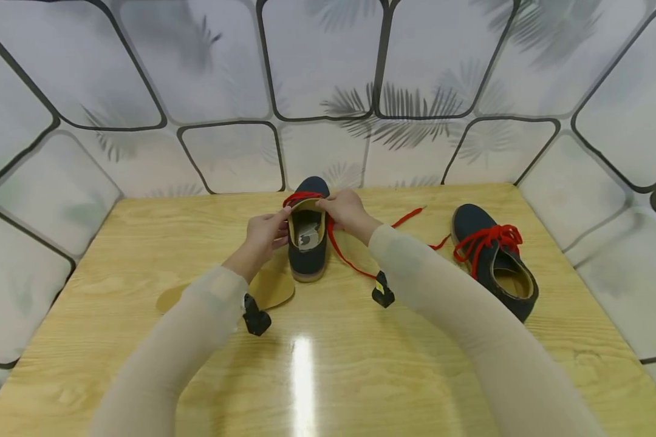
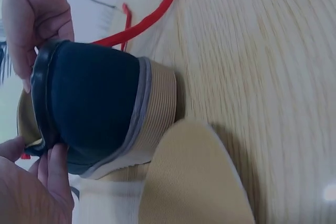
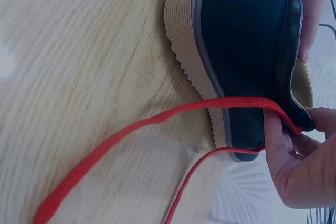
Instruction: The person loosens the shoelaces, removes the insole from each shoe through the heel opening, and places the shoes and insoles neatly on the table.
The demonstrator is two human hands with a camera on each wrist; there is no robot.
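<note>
A dark navy shoe (image 1: 308,261) with a tan ridged sole stands on the table, heel toward me. My left hand (image 1: 263,233) pinches the left edge of its opening between thumb and fingers. On the other side, my right hand (image 1: 350,212) pinches the right edge, thumb inside the collar. The opening is held spread, and a greyish patch shows on the inner bottom. Loosened red lace (image 3: 210,103) crosses near the right fingers and trails over the table to the right. Beside the left wrist lies a tan insole (image 2: 194,177), partly hidden by the sleeve in the head view.
A second navy shoe (image 1: 516,291) with its red lace tied (image 1: 489,240) stands at the right of the wooden table (image 1: 328,376). Another tan insole end (image 1: 169,297) shows left of the left sleeve. Patterned fabric walls (image 1: 328,152) border the table's back and sides.
</note>
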